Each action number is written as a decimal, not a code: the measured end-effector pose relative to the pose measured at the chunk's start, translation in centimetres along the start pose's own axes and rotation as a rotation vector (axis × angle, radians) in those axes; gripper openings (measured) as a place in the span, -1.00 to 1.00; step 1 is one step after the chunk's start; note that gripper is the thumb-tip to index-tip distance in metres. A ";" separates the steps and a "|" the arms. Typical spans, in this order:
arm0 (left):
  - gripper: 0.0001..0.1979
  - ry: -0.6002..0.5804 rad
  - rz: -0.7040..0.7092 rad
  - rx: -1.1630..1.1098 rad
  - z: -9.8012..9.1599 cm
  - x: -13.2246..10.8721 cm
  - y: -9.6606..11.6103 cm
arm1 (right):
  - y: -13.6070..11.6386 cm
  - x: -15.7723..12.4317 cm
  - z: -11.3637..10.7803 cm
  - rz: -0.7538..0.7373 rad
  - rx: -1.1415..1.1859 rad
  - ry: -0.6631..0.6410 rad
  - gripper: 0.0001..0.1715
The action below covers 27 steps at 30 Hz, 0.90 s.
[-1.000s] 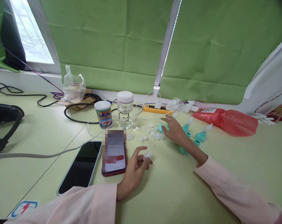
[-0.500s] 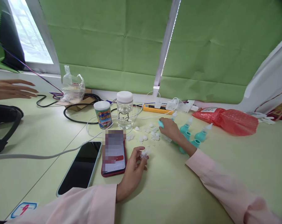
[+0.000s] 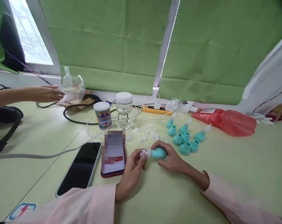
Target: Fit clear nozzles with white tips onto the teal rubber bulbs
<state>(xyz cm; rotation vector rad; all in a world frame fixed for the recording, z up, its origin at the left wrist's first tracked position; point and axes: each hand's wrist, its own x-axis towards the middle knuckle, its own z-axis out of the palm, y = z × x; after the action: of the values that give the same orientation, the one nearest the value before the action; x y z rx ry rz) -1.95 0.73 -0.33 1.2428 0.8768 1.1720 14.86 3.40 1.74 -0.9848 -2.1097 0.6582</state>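
My right hand [image 3: 171, 157] grips a teal rubber bulb [image 3: 158, 153], lying on its side just above the pale green table [image 3: 178, 193]. My left hand [image 3: 131, 169] pinches a small clear tip [image 3: 143, 152] against the bulb's open end. Behind them stand several more teal bulbs [image 3: 184, 140], some with clear tips fitted. Loose white tips [image 3: 147, 134] lie scattered between the bulbs and a glass jar.
Two phones [image 3: 80, 166] [image 3: 113, 154] lie left of my hands. A printed can [image 3: 103, 115], a clear jar [image 3: 124, 110], cables, a yellow power strip [image 3: 156, 109] and a red bag [image 3: 227, 119] sit further back. Another person's hand [image 3: 41, 93] reaches to a plastic bag [image 3: 72, 87] at the far left.
My right hand picked up a teal bulb at the back and brought it forward to my left hand's tip. The other person's arm reached further right to the plastic bag.
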 end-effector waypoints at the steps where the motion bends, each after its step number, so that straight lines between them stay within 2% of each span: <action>1: -0.77 -0.009 -0.001 0.006 0.0 0.0 0.0 | 0.1 -0.1 0.2 -0.010 0.008 0.013 -0.61; 5: -0.76 -0.027 0.010 0.020 -0.1 0.0 0.0 | -0.2 -0.1 0.3 -0.084 -0.042 0.080 -0.60; 8: -0.76 -0.024 0.014 0.043 -0.1 -0.1 0.1 | -0.2 -0.1 0.2 -0.166 -0.141 0.081 -0.61; 13: -0.73 -0.021 -0.008 0.092 0.0 -0.1 -0.1 | 1.0 -0.2 0.6 -0.353 -0.340 0.109 -0.67; 17: -0.72 -0.025 -0.007 0.107 0.0 -0.1 -0.1 | 1.6 -0.4 0.9 -0.403 -0.461 0.125 -0.74; 21: -0.72 -0.047 0.018 0.145 0.0 -0.1 0.2 | 1.4 -0.5 0.9 -0.290 -0.405 0.083 -0.77; 27: -0.73 -0.053 0.029 0.177 0.2 -0.4 0.7 | 0.0 0.1 0.6 0.050 -0.224 -0.082 -0.80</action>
<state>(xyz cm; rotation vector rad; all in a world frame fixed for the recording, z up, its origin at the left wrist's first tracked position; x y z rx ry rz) -1.93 0.28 0.32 1.4278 0.9407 1.0975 14.36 3.39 1.40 -1.1524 -2.2744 0.5014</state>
